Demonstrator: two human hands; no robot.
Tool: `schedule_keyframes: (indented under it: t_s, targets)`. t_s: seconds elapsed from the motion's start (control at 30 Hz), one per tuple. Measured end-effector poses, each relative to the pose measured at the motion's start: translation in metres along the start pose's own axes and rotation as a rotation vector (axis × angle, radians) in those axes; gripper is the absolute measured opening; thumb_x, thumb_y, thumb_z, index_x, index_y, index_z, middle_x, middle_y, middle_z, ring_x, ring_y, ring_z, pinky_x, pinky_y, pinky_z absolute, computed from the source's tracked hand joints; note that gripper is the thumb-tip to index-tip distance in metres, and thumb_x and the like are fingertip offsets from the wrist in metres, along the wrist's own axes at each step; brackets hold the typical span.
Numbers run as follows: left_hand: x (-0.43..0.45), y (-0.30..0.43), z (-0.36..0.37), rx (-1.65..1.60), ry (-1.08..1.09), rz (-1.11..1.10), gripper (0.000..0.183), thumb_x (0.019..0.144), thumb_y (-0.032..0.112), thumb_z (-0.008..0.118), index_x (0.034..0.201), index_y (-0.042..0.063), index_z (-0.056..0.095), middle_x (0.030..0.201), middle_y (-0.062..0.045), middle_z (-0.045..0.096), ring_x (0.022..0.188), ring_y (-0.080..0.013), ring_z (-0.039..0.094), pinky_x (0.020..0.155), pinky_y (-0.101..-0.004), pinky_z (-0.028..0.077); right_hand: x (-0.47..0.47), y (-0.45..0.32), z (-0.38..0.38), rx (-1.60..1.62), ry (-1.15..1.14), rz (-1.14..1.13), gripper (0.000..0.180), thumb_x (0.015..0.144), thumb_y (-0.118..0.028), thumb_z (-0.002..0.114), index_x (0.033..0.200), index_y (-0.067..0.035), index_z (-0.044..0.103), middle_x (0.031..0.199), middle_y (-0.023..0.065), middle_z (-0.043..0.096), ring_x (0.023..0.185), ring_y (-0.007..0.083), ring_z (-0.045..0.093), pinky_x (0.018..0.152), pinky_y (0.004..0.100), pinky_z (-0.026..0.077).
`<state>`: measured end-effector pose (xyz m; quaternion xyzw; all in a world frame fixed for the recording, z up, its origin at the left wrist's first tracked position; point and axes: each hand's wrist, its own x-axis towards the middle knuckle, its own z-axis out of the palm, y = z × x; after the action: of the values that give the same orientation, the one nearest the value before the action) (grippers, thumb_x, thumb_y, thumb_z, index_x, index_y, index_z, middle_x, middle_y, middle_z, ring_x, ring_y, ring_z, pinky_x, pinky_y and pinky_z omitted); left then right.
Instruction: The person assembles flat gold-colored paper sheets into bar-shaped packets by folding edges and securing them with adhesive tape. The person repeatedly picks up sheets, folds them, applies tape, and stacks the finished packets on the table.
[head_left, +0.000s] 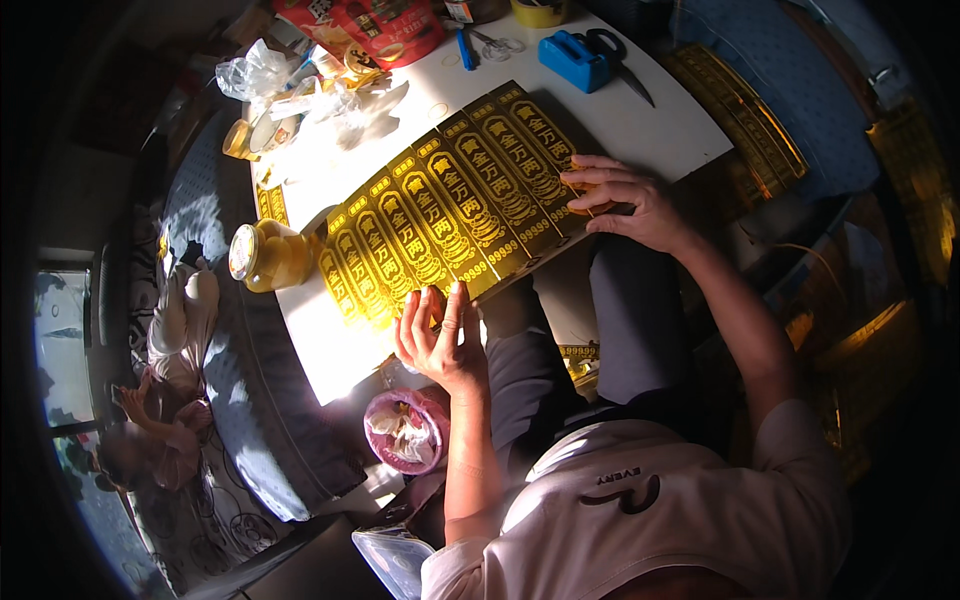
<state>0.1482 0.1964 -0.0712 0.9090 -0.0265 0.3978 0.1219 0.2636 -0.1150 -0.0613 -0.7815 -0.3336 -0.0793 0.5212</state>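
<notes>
A long gold foil sheet (457, 202), printed with repeated panels of black and gold writing, lies slantwise across the white table (420, 105), its near edge at the table's edge. My left hand (442, 337) rests at the sheet's lower left edge, fingertips on the foil and fingers slightly apart. At the sheet's right end is my right hand (630, 202), its fingers spread over the corner; whether the thumb pinches the edge cannot be told. A lidded glass jar (281, 256) of yellow contents stands at the sheet's left end.
Black-handled scissors (630, 79), a blue tape dispenser (574, 61) and a blue cutter (466, 51) lie on the far side, near a red food pouch (394, 34) and crumpled plastic (259, 71). A pink wastebasket (373, 442) stands below. Another person (161, 442) is on the left.
</notes>
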Motion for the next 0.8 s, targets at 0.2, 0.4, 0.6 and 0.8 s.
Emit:
schedule_keyframes:
  t_s: [0.2,0.4,0.6,0.8]
  targets:
    - [0.001,0.004,0.0,0.003,-0.011,-0.008,0.037,0.075,0.023,0.085,0.111,0.029,0.078,0.121,0.0,0.068,0.12,-0.023,0.061,0.109,-0.0449,0.036,0.0,0.001,-0.003,-0.04,-0.003,-0.026,0.036,0.077,-0.006,0.081,0.112,-0.014,0.075,0.139,0.0026,0.062,0.141,0.0262,0.044,0.114,0.0408,0.044]
    - [0.001,0.003,-0.002,0.008,-0.025,-0.023,0.034,0.078,0.019,0.081,0.111,0.028,0.078,0.12,-0.001,0.069,0.121,-0.0219,0.06,0.111,-0.0436,0.035,0.002,-0.003,0.0,-0.035,-0.023,0.012,0.033,0.078,-0.011,0.08,0.111,-0.011,0.074,0.139,0.006,0.061,0.143,0.0273,0.044,0.113,0.0406,0.044]
    - [0.003,0.005,-0.01,-0.006,-0.089,-0.047,0.041,0.076,0.026,0.083,0.116,0.027,0.076,0.125,-0.003,0.066,0.126,-0.0226,0.057,0.116,-0.0475,0.031,0.003,-0.012,-0.003,-0.024,-0.049,0.041,0.033,0.087,-0.027,0.076,0.115,-0.01,0.073,0.14,0.0087,0.06,0.146,0.0292,0.039,0.111,0.0407,0.046]
    - [0.004,0.006,-0.028,-0.067,-0.148,-0.086,0.049,0.083,0.027,0.077,0.13,0.016,0.067,0.137,-0.008,0.06,0.136,-0.0267,0.049,0.121,-0.0525,0.02,0.001,-0.01,-0.005,-0.048,-0.062,0.025,0.037,0.094,-0.036,0.068,0.119,-0.009,0.072,0.144,0.0105,0.058,0.148,0.03,0.035,0.118,0.0446,0.033]
